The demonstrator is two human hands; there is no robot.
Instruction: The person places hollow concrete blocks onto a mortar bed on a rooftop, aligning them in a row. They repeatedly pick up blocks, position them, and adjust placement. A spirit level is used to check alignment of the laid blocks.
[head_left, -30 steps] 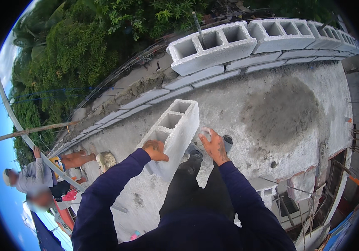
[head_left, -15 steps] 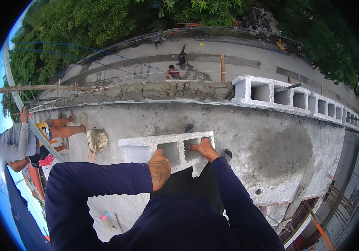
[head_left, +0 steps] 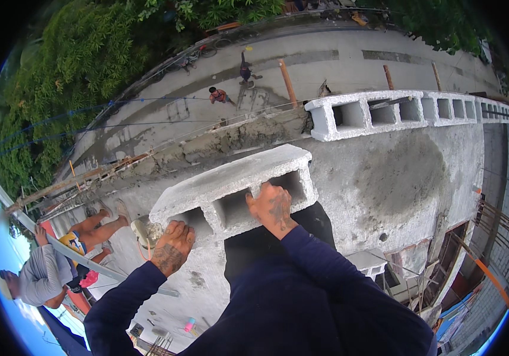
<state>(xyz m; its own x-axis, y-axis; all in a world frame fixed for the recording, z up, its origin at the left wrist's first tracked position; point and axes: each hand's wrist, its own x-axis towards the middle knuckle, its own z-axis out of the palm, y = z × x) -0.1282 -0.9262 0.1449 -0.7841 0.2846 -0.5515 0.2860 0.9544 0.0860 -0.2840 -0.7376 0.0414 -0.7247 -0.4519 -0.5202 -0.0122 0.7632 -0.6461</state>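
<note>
A hollow concrete block [head_left: 230, 179], whitish and rough, is held up in front of me, tilted with its right end higher and its hollows facing me. My right hand [head_left: 272, 207] grips the inner wall between the middle and right hollows. Curled at the block's lower left corner, by the left hollow, is my left hand [head_left: 174, 240], fingers closed on its edge. Beyond the block runs a bed of wet grey mortar [head_left: 224, 139] along the wall top. To its right stands a row of laid hollow blocks [head_left: 373, 126].
At the left a person in a grey shirt [head_left: 46, 267] stands beside a long metal bar [head_left: 88, 255]. A mortar-stained bucket [head_left: 143, 234] is near that person's feet. Two people are on the street [head_left: 319, 68] beyond the wall. Upright orange rods [head_left: 288, 83] rise along it.
The block has been raised and moved nearer the mortar bed. My left hand has moved to its left corner. My right hand still grips an inner wall. The view has turned.
</note>
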